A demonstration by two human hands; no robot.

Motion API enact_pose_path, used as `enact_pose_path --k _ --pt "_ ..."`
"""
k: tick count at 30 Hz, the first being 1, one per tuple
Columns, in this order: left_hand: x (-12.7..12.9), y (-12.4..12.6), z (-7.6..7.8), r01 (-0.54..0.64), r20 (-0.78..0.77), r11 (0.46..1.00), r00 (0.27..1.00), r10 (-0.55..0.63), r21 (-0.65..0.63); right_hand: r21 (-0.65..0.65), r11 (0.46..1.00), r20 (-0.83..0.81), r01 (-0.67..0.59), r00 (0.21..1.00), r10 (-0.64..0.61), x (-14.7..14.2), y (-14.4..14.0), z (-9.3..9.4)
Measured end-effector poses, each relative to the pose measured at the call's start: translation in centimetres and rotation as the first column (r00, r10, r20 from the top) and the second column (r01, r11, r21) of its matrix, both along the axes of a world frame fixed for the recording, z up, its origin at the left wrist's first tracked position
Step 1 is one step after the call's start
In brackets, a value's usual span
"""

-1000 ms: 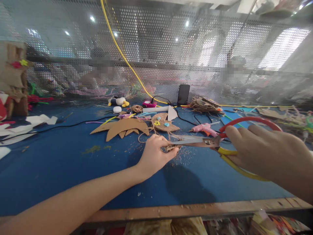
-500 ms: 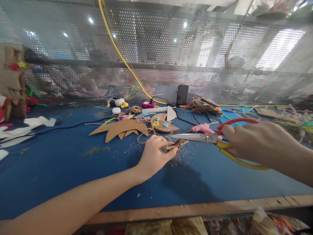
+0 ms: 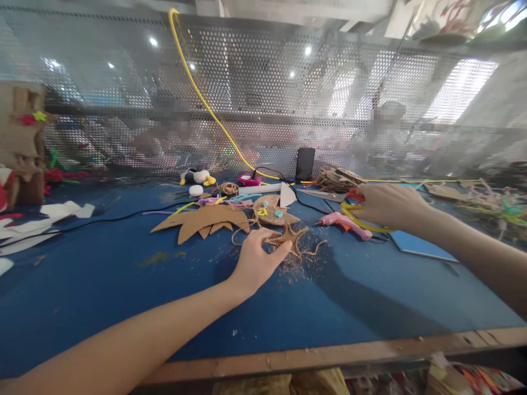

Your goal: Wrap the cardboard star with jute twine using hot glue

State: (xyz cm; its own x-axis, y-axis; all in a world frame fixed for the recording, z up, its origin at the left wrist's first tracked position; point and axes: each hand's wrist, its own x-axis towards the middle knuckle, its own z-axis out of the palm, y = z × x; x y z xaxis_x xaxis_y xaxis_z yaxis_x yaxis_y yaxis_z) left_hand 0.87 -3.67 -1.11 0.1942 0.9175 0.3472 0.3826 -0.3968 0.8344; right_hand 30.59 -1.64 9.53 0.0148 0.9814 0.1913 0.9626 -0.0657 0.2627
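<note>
My left hand (image 3: 252,263) pinches a brown, star-shaped piece (image 3: 293,236) that looks twine-covered, just above the blue tabletop. Loose twine (image 3: 316,248) curls beside the star, and small fibre scraps lie beneath it. Farther back on the right, my right hand (image 3: 387,206) has its fingers round the red and yellow handles of the scissors (image 3: 327,195). Their blades point left, low over the table behind the pink glue gun (image 3: 346,222). Behind the star lies a twine-covered shape (image 3: 269,211) with blue and yellow button-like pieces.
Pointed cardboard pieces (image 3: 214,216) lie left of centre. Behind them are a twine coil (image 3: 228,188) and a white egg-shaped piece (image 3: 196,190). A phone (image 3: 305,163) leans on the perforated panel (image 3: 247,82). A black cable (image 3: 115,219) crosses the left side. White scraps (image 3: 61,210) lie far left.
The scissors have moved from beside the piece to the back right in my right hand, their blades lower. My left hand has turned the piece, so its star shape now shows.
</note>
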Motion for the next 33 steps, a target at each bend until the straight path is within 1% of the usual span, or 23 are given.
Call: enact_pose_path --k 3,5,8,10,12,14,16,18,20,21,22,23,24,25,26,27,30,33 --pt "-0.1 0.1 0.0 0.000 0.077 1.000 0.997 -0.001 0.013 0.019 0.998 -0.053 -0.061 0.997 0.062 0.5 3.9 -1.0" --pt "-0.1 0.1 -0.1 0.001 0.111 1.000 0.994 -0.004 0.023 0.013 0.984 -0.121 -0.178 0.976 0.179 0.3 6.7 -1.8" --pt "-0.1 0.2 -0.3 0.049 0.120 0.999 0.992 -0.050 0.010 0.020 0.956 -0.181 -0.293 0.939 0.292 -0.6 10.2 -3.3" --pt "-0.1 0.2 -0.4 0.094 0.123 0.996 0.988 -0.092 -0.006 0.024 0.946 -0.212 -0.322 0.923 0.320 -1.3 11.9 -4.5" --pt "-0.2 0.1 -0.3 0.146 0.130 0.989 0.982 -0.140 -0.037 0.030 0.945 -0.237 -0.327 0.916 0.325 -2.1 13.0 -5.7" --pt "-0.2 -0.1 -0.1 0.198 0.135 0.978 0.973 -0.187 -0.071 0.044 0.945 -0.255 -0.325 0.911 0.325 -2.7 13.3 -6.5" --pt "-0.3 -0.3 0.2 0.232 0.138 0.969 0.966 -0.219 -0.088 0.074 0.938 -0.266 -0.339 0.900 0.346 -3.3 12.9 -6.6" --pt "-0.3 -0.4 0.4 0.249 0.144 0.965 0.961 -0.235 -0.085 0.111 0.914 -0.273 -0.391 0.872 0.406 -4.0 11.5 -5.9" --pt "-0.2 -0.4 0.4 0.261 0.160 0.961 0.957 -0.243 -0.096 0.122 0.853 -0.302 -0.507 0.800 0.519 -4.6 9.1 -4.6" --pt "-0.2 -0.3 0.3 0.269 0.174 0.957 0.953 -0.247 -0.112 0.123 0.795 -0.343 -0.594 0.726 0.596 -4.9 7.6 -3.9" --pt "-0.2 -0.2 0.2 0.280 0.187 0.951 0.949 -0.254 -0.132 0.137 0.651 -0.459 -0.746 0.535 0.710 -5.2 6.1 -3.2" --pt "-0.1 -0.2 0.0 0.292 0.199 0.945 0.945 -0.261 -0.146 0.149 0.508 -0.552 -0.848 0.355 0.755 -5.5 4.6 -2.6" --pt "-0.1 -0.1 -0.1 0.302 0.207 0.942 0.941 -0.269 -0.150 0.162 0.409 -0.603 -0.898 0.238 0.762 -5.8 3.2 -2.1" --pt "-0.1 0.0 -0.2 0.314 0.206 0.938 0.937 -0.282 -0.144 0.165 0.341 -0.621 -0.925 0.171 0.765 -6.0 1.9 -1.8" --pt "-0.1 0.1 -0.2 0.331 0.197 0.934 0.932 -0.303 -0.132 0.170 0.306 -0.626 -0.937 0.137 0.767 -6.1 0.9 -1.6" --pt "-0.2 0.2 -0.3 0.352 0.178 0.929 0.927 -0.329 -0.117 0.184 0.299 -0.628 -0.936 0.122 0.769 -6.2 0.1 -1.6" --pt "-0.4 0.3 -0.2 0.426 0.075 0.901 0.904 -0.421 -0.081 0.227 0.314 -0.626 -0.922 0.109 0.772 -6.0 -1.0 -2.4" --pt "-0.7 0.4 -0.1 0.453 -0.017 0.888 0.890 -0.455 -0.074 0.227 0.326 -0.615 -0.918 0.124 0.779 -5.5 -1.1 -3.7"
